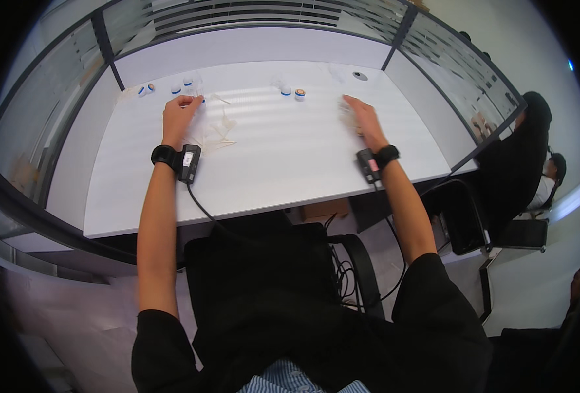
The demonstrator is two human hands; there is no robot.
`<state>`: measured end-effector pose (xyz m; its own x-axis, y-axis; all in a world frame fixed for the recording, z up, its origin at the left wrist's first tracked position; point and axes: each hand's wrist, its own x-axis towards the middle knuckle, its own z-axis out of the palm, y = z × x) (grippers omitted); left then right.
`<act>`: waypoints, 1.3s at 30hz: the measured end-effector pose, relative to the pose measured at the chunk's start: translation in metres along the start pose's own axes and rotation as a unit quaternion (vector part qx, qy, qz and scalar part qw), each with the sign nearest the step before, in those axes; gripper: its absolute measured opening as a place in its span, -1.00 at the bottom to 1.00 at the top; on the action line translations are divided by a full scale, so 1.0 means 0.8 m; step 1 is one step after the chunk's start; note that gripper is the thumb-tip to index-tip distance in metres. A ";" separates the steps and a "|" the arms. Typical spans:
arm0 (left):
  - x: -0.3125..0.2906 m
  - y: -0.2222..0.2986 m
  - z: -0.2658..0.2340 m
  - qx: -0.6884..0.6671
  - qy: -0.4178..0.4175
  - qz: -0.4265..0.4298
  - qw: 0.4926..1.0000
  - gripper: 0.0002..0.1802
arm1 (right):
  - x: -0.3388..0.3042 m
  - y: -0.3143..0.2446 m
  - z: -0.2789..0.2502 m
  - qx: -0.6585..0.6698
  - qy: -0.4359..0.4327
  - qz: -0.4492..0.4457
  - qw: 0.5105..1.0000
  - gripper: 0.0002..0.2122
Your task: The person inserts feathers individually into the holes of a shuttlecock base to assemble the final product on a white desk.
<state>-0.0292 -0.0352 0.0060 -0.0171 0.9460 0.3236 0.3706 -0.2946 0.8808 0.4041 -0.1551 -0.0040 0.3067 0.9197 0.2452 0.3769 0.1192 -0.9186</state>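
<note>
My left hand (179,118) is over the left part of the white desk, its fingertips drawn together beside a small blue-edged thing mostly hidden by them. Just right of it lie several thin pale sticks (221,136), loosely scattered. Beyond this hand stand small white containers with blue bands (176,90). My right hand (366,121) hovers over or rests on the right part of the desk; motion smears its fingers, and a pale brownish blur shows beside them. Whether it holds that is unclear.
A white container (286,92) and a brown-topped one (299,94) stand mid-desk toward the back. Grey-framed partitions (250,44) enclose the white desk (270,170) on three sides. A cable hole (360,76) is at the back right. Cables run from both wrist devices. A person (522,157) sits at right.
</note>
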 end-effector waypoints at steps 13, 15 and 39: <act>-0.002 -0.008 0.000 0.016 0.009 0.011 1.000 -0.57 | -0.035 -0.110 0.251 0.088 0.042 -0.036 0.995 -0.55; -0.007 -0.003 -0.001 0.007 0.000 -0.013 1.000 -0.57 | -0.035 -0.106 0.250 0.113 0.048 -0.026 0.992 -0.56; -0.023 0.004 0.026 -0.146 -0.001 0.063 0.987 -0.73 | 0.003 -0.115 0.278 0.072 -0.008 -0.322 0.944 -0.92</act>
<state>-0.0079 -0.0511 -0.0043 0.0137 0.8993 0.4372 0.0865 -0.4367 0.8955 0.1758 -0.0802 0.0118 0.0402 0.6443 0.7637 0.3578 0.7044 -0.6130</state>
